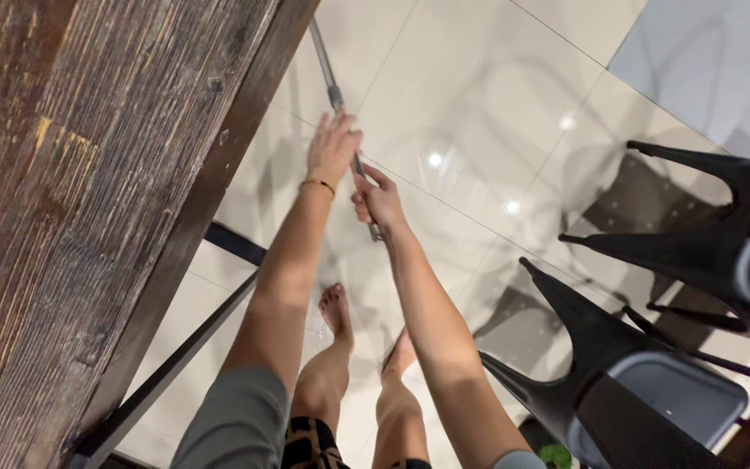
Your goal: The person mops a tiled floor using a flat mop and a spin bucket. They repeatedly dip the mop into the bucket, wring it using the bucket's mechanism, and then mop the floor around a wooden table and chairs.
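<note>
A long thin metal pole [325,65], like a mop or broom handle, runs from the top of the view down toward me over the glossy floor. My left hand [333,148], with a gold bracelet at the wrist, rests on the pole with its fingers stretched along it. Just below, my right hand [375,201] is closed around the same pole. The pole's lower end pokes out under my right hand. Whatever is at the pole's far end lies hidden behind the wooden table edge.
A dark rough wooden table [88,200] with a black metal frame fills the left. Black upturned chairs [653,330] with grey seats stand at the right. My bare feet [337,308] stand on white glossy floor tiles [479,95].
</note>
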